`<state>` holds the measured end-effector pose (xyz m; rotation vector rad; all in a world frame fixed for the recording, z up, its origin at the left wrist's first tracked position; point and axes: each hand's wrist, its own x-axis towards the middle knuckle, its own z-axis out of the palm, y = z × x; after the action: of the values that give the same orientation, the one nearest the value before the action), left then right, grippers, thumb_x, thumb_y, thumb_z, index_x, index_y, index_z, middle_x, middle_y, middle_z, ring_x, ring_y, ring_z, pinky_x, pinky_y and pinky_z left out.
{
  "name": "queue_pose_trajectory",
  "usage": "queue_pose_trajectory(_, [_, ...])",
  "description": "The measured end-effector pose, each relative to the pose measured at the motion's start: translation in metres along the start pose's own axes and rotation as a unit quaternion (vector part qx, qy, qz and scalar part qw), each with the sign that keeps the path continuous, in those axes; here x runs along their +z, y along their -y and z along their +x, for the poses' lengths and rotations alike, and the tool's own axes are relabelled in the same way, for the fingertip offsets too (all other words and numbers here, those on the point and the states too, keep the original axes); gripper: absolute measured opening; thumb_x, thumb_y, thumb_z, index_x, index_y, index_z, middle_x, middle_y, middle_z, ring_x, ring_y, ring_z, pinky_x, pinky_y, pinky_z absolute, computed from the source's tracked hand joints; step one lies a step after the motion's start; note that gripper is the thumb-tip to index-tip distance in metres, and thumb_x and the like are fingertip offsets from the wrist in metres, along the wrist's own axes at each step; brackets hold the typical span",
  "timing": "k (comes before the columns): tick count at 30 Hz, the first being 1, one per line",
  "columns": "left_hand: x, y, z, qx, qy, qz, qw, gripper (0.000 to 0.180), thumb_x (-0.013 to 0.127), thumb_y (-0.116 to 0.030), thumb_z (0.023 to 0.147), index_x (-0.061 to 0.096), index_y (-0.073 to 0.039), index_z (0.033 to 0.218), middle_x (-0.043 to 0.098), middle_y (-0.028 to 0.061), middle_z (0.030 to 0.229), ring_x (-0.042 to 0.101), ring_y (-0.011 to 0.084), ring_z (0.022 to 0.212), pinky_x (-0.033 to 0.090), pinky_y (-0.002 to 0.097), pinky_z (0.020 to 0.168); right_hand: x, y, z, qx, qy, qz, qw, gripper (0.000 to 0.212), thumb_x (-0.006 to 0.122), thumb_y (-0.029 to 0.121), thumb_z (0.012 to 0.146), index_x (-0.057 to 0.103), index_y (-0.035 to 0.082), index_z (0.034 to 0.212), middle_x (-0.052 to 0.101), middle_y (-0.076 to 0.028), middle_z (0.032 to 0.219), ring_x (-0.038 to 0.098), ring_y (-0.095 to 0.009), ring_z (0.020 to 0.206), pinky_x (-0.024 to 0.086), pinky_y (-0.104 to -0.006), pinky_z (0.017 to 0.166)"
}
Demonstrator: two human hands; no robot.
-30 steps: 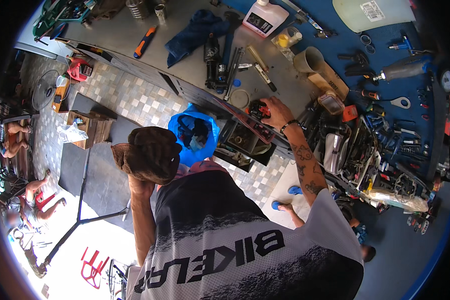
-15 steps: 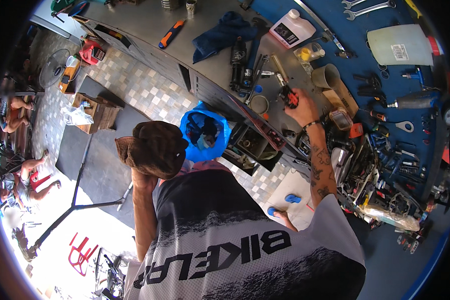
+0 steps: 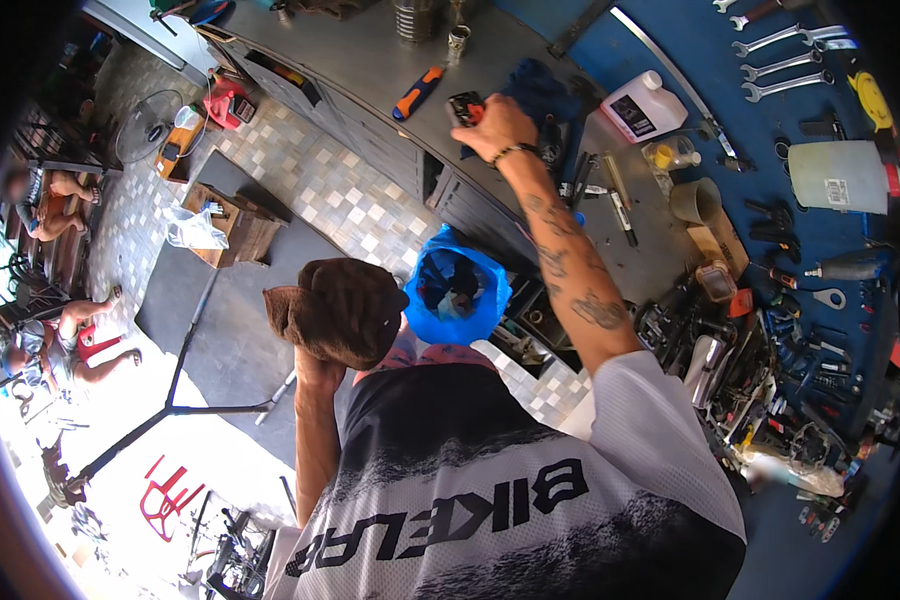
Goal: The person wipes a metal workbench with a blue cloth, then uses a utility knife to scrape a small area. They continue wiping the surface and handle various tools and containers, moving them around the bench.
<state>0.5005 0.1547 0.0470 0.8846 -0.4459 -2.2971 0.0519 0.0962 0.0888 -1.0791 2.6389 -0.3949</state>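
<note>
My right hand [image 3: 497, 125] reaches far out over the grey metal workbench [image 3: 370, 55] and is closed on a small red and black object [image 3: 465, 106] just above the bench top. A dark blue cloth [image 3: 542, 90] lies right beside it. My left hand [image 3: 315, 370] is raised at my side, gripping a bunched brown rag [image 3: 338, 308] that hides most of the fingers.
A bin lined with a blue bag [image 3: 458, 295] stands on the tiled floor below the bench. An orange-handled tool [image 3: 417, 92], a white bottle [image 3: 642, 106] and several loose tools lie on the bench. Wrenches [image 3: 782, 65] hang on the blue wall. People sit at the left [image 3: 65, 190].
My right arm has stretched further along the bench with the red and black object, from near the cluttered tools to beside the blue cloth. My left hand has kept the brown rag.
</note>
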Motion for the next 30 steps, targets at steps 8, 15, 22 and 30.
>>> queue_pose_trajectory(8, [-0.019, -0.034, -0.008, 0.037, -0.016, -0.006, 0.999, 0.061, 0.054, -0.047, 0.11, 0.049, -0.006, 0.154, 0.057, 0.0125, 0.154, 0.054, 0.0316, 0.142, 0.043, 0.0481, 0.121, 0.081, 0.055, 0.045, 0.119, 0.037, -0.009, 0.992, 0.088, 0.091, 0.055, 0.071, 0.06, -0.005, 0.129, 0.066, -0.021, 0.127, 0.074, -0.031, 0.106, 0.064, -0.0397, 0.092])
queue_pose_trajectory(15, [-0.018, -0.036, 0.014, -0.022, 0.031, 0.04, 0.998, 0.068, 0.055, -0.054, 0.107, 0.049, -0.006, 0.154, 0.057, 0.0155, 0.152, 0.055, 0.0338, 0.139, 0.042, 0.0506, 0.121, 0.067, 0.046, 0.022, 0.158, 0.089, 0.152, 0.972, 0.091, 0.088, 0.067, 0.072, 0.067, -0.001, 0.128, 0.075, -0.021, 0.122, 0.074, -0.036, 0.115, 0.06, -0.0438, 0.099])
queue_pose_trajectory(22, [-0.005, -0.024, 0.044, -0.053, 0.036, 0.029, 0.998, 0.064, 0.057, -0.05, 0.107, 0.05, -0.006, 0.154, 0.057, 0.013, 0.154, 0.054, 0.0312, 0.142, 0.04, 0.0493, 0.123, 0.0, -0.138, -0.1, 0.095, -0.291, 0.157, 0.939, 0.024, 0.074, 0.032, 0.093, 0.073, 0.015, 0.109, 0.076, -0.014, 0.087, 0.076, -0.034, 0.09, 0.059, -0.0475, 0.079])
queue_pose_trajectory(30, [0.017, 0.007, 0.06, -0.093, 0.027, 0.052, 0.994, 0.065, 0.057, -0.051, 0.107, 0.048, -0.009, 0.156, 0.055, 0.0106, 0.157, 0.053, 0.03, 0.143, 0.039, 0.0483, 0.124, 0.041, -0.326, -0.158, 0.102, -0.181, 0.059, 0.976, 0.024, 0.083, 0.014, 0.083, 0.074, 0.009, 0.104, 0.071, -0.013, 0.089, 0.074, -0.033, 0.083, 0.06, -0.045, 0.078])
